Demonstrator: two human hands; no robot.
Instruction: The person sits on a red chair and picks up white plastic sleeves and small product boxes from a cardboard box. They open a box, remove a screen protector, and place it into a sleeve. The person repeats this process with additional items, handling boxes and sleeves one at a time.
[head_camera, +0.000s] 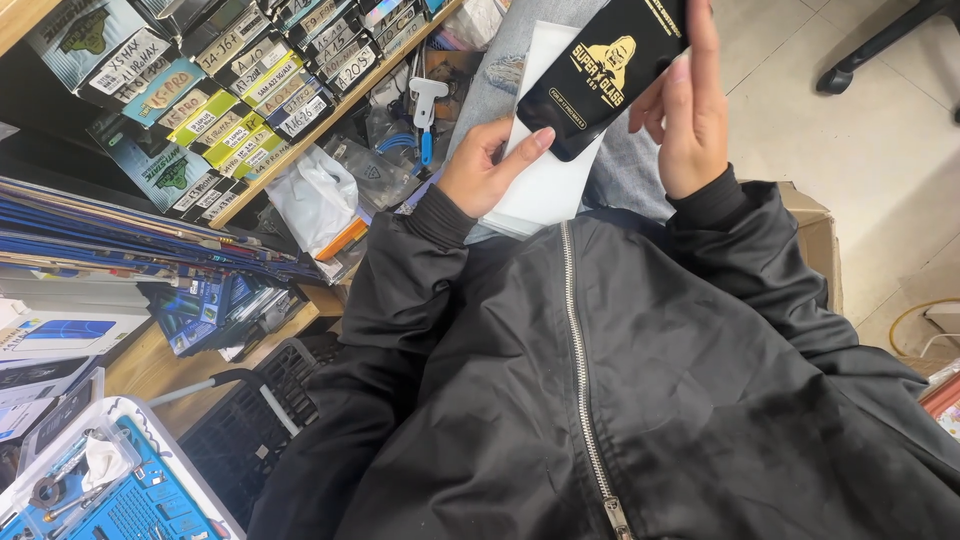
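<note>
Hands on a black packet and a white sheet

Fingers of the right hand (690, 115) wrap the far long edge of a flat black packet with gold print (610, 70), the fingers closed over its face and the palm behind it, so the packet is held firmly and tilted on a slant above the lap. The left hand (480, 170) sits just below and to the near side of that grip; its thumb stretches up to touch the packet's lower corner, while the remaining fingers curl under a white sheet (545, 180) that lies directly beneath the packet. How tightly the left hand pinches the sheet cannot be told, since the fingers underneath are hidden, but the hand is closed on its edge. Both sleeves belong to a black zip jacket (600, 380) filling the near part of the view.

Away from the grip, on the left hand's side, a wooden shelf (330, 118) carries rows of labelled packets (235, 95), with a white-handled scraper (426, 100) and a white plastic bag (315, 195) just past the left wrist. Well below, near the jacket's elbow, a blue tool mat (140, 505) holds small tools. On the right hand's side a cardboard box (815, 235) stands on the pale floor.
</note>
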